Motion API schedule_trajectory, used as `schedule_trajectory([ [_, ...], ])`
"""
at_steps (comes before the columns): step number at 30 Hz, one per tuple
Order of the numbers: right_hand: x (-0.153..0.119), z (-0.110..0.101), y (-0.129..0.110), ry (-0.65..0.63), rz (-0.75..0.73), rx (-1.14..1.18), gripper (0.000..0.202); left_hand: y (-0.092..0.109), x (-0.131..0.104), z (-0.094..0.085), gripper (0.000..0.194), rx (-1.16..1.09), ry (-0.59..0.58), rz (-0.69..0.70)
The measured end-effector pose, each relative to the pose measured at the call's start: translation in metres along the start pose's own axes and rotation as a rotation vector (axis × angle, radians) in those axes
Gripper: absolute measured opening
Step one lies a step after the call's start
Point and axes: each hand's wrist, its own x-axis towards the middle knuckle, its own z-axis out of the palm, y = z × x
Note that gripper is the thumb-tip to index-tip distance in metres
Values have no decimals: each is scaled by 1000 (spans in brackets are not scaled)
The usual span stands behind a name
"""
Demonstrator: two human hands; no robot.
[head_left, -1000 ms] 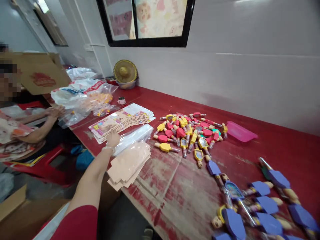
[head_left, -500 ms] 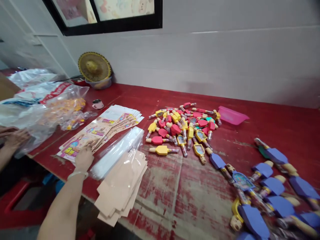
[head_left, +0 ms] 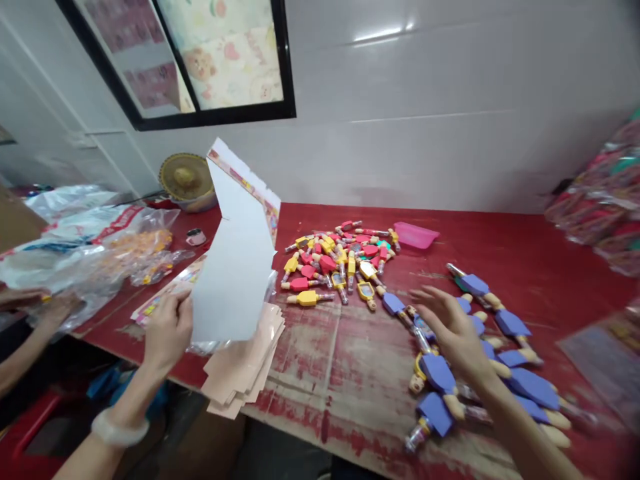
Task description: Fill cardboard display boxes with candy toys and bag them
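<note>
My left hand (head_left: 169,328), with a pale bangle at the wrist, grips a printed card (head_left: 233,273) by its left edge. The card is raised and its white back faces me, with a folded printed flap along the top. Below it lies a stack of tan card sheets (head_left: 247,367); the plastic sleeves beside them are mostly hidden. Part of the printed card pile (head_left: 150,308) shows behind my left hand. My right hand (head_left: 453,327) hovers with fingers apart over purple paddle-shaped toys (head_left: 440,373) that have clear tubes of small beads or candies, and holds nothing.
Red and yellow toys (head_left: 325,263) are heaped mid-table near a pink tray (head_left: 415,235). Plastic bags (head_left: 125,247) and a small pink cup (head_left: 196,237) lie left, where another person's hands (head_left: 55,310) work. Bagged goods (head_left: 600,200) hang or stand at right.
My left hand has lifted a printed card off the pile, moving it up and right. My right hand has come into view over the purple toys. The view has shifted right.
</note>
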Motion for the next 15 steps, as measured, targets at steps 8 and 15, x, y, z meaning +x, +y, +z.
schedule_trajectory([
  [8, 118, -7, -62, -72, 334, 486, 69, 73, -90, -11, 21, -272, 111, 515],
  [15, 118, -73, -98, 48, -58, 484, 58, 126, -56, -3, 49, -217, 230, 584],
])
